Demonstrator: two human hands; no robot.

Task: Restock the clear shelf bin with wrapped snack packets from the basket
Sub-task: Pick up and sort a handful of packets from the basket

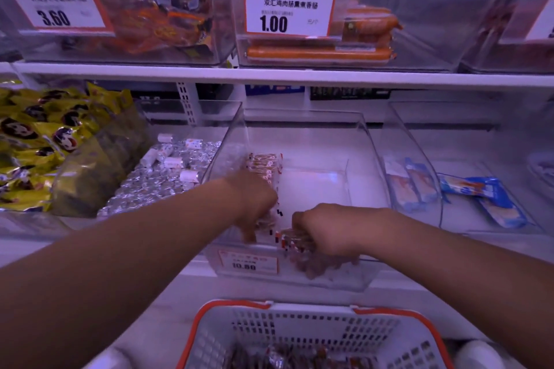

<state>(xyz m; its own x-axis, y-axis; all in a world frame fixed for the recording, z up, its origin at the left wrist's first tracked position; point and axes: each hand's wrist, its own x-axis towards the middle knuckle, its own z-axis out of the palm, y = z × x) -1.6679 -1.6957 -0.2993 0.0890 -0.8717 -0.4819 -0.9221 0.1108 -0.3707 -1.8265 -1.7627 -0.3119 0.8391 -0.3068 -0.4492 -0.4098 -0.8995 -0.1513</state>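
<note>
Shelf [269, 76]: white board running the full width above the bin, carrying an upper row of clear tubs.

Bin [371, 159]: clear plastic, open-topped, centre of the lower shelf level; the landmark for all entries below. Its floor is largely bare toward the back and right.

Basket [314, 329]: white mesh with an orange rim, directly in front of and below the bin. Wrapped packets lie at its bottom; details are blurred.

Yellow bags [45, 141]: heaped far left of the bin, with a dark round face print.

Silver sweets [156, 177]: foil-wrapped pile in the tub just left of the bin, touching the shared wall.

Sausages [320, 52]: orange sticks in the tub above the bin, behind a card reading 1.00.

Blue packets [485, 198]: in the tubs right of the bin, some upright against a wall, some lying flat.

Left hand [254, 204]: inside the bin at its left side, fingers curled downward round a clear packet; the grip itself is blurred.

Right hand [323, 234]: inside the bin near its front wall, fingers curled over a bunch of packets, pressing them low against the front.

Packets [265, 165]: clear wrap with red and white marks, lying in the bin along its left side and front.

Price tag [248, 262]: on the bin's front wall, reading 10.80, below the left hand.
</note>
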